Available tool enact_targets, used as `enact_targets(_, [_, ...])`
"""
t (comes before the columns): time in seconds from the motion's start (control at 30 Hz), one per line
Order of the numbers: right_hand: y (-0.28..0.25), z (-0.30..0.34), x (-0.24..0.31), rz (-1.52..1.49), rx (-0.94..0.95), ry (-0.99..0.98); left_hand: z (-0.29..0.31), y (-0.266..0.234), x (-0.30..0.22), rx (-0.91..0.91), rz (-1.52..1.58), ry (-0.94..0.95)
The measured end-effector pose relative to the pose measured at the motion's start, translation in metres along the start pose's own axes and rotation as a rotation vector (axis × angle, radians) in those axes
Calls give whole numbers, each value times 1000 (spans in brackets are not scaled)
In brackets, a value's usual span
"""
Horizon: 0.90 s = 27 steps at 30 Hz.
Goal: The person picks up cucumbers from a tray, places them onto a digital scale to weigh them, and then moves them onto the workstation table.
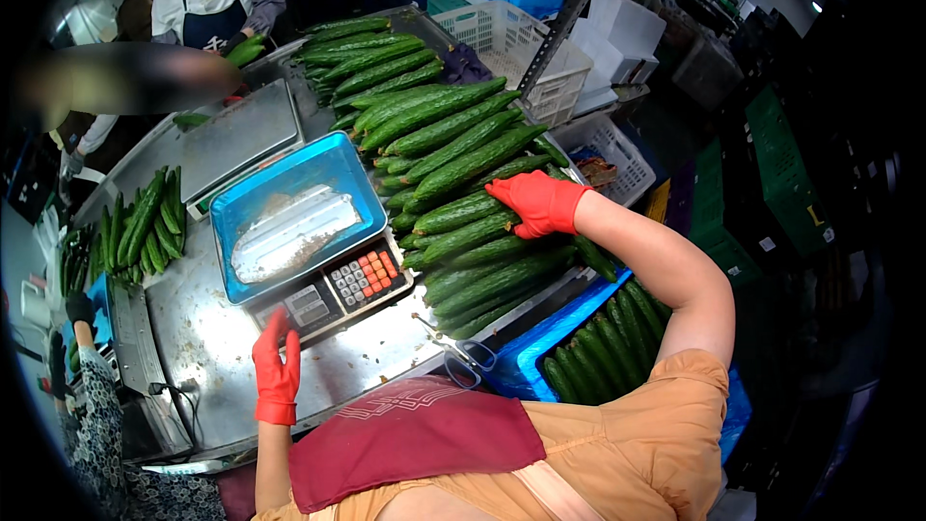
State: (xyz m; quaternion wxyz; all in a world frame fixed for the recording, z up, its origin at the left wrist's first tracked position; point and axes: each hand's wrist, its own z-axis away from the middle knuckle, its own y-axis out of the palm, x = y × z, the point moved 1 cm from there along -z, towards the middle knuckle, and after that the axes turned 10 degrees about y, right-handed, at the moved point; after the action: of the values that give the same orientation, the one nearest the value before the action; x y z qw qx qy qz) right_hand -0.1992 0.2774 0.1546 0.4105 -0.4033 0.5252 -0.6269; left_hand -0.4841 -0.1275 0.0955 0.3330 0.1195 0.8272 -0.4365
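My right hand (542, 204), in a red glove, reaches into the big pile of cucumbers (453, 135) on the metal table. Its fingers and thumb close around the end of one cucumber (461, 212), which still lies among the others; the palm side is hidden. Held over the near edge of the scale, my left hand (277, 371), also red-gloved, is empty with its fingers stretched out. The scale has a blue tray (299, 217) with a bare, shiny, dirt-specked bottom. Its keypad (364, 277) of grey and orange keys faces me.
Scissors (465, 359) lie at the table's near edge. Beside me stands a blue-lined crate (521, 352) of cucumbers. More cucumbers (145, 222) lie at the left. Co-workers (214, 0) stand across and at the left. A metal post (569, 14) and white crates (511, 34) are beyond the pile.
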Motion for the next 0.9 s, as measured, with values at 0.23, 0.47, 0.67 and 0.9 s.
enact_targets(0.23, [-26, -7, 22, 167, 187, -7, -2, 7, -12, 48, 49, -9])
enact_targets(0.47, [-39, -9, 22, 73, 149, 39, -2, 7, -15, 57, 42, 14])
enact_targets(0.67, [-37, -17, 18, 97, 203, 10, -3, 15, -23, 123, 21, -30])
enact_targets(0.9, [-62, -11, 21, 69, 128, 69, -13, 15, -35, 163, 35, 23])
